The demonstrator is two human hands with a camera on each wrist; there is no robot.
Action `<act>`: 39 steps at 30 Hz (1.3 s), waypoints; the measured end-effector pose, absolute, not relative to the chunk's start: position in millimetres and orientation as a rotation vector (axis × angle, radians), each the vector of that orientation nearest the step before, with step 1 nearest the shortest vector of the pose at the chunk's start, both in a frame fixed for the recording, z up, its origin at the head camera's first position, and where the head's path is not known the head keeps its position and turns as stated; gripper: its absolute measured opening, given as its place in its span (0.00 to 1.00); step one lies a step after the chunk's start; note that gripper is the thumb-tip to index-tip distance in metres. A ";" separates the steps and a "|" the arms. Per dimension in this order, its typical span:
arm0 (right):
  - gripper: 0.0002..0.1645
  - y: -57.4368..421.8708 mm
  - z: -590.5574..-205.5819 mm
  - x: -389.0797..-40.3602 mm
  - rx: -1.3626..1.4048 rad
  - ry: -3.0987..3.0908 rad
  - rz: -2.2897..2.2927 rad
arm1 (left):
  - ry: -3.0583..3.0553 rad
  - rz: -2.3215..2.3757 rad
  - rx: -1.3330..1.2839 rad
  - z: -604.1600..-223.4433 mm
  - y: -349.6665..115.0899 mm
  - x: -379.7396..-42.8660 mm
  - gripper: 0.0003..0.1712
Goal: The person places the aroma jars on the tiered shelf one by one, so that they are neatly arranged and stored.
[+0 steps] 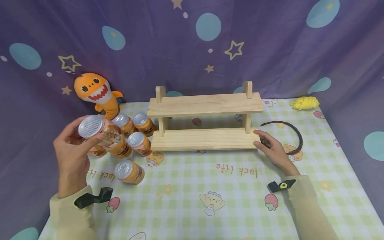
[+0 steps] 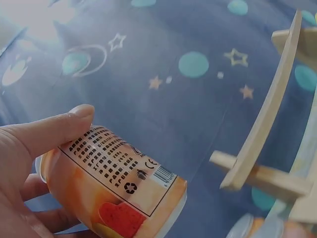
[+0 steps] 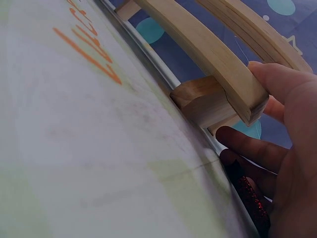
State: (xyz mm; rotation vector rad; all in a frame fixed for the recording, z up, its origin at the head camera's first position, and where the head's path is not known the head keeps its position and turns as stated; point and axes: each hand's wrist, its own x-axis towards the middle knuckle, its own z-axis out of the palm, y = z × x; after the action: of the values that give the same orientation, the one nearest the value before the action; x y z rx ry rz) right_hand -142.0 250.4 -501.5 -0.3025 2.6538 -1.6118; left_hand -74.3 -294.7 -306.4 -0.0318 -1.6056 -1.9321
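Note:
My left hand [image 1: 72, 150] grips an orange printed can [image 1: 109, 135] with a ribbed, clear-looking lid, raised and tilted at the left. In the left wrist view, the thumb lies along one side of the can [image 2: 119, 178], with fingers around the other. Several similar cans stand below and behind it; one can [image 1: 133, 172] is set apart toward the front. A two-tier wooden shelf [image 1: 204, 139] stands mid-table. My right hand [image 1: 274, 151] pinches the right end of its lower board; the right wrist view shows the thumb and fingers at that board end [image 3: 247, 99].
Behind the cans, an orange shark plush [image 1: 99, 93] leans by the curtain. A dark ridged headband [image 1: 298, 135] curves from beside my right hand. Yellow yarn [image 1: 305, 103] lies at the back right corner. A checked cloth [image 1: 180, 206] covers the table.

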 end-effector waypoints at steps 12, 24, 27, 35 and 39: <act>0.30 250.1 -499.2 -140.9 -0.309 2.648 -1.616 | -1.815 -1.932 0.048 -291.7 -248.5 -102.1 0.31; 0.30 248.5 -498.9 -141.1 -0.305 2.624 -1.643 | -1.950 -2.029 -0.038 -291.9 -205.3 -130.6 0.30; 0.30 249.1 -499.3 -141.2 -0.308 2.625 -1.637 | -1.971 -2.057 -0.070 -294.0 -194.0 -138.2 0.30; 0.30 250.0 -498.0 -141.9 -0.293 2.632 -1.621 | -2.074 -2.016 -0.126 -300.0 -162.3 -158.0 0.33; 0.30 250.2 -499.0 -141.8 -0.295 2.632 -1.616 | -2.069 -2.012 -0.167 -302.4 -147.5 -168.0 0.33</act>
State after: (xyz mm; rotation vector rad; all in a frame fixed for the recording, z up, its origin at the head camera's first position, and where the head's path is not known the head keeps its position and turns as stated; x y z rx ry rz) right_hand -141.8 250.2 -499.0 -0.2952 2.6321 -1.6158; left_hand -168.0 -147.5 -302.4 -0.1672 -2.0691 -2.0116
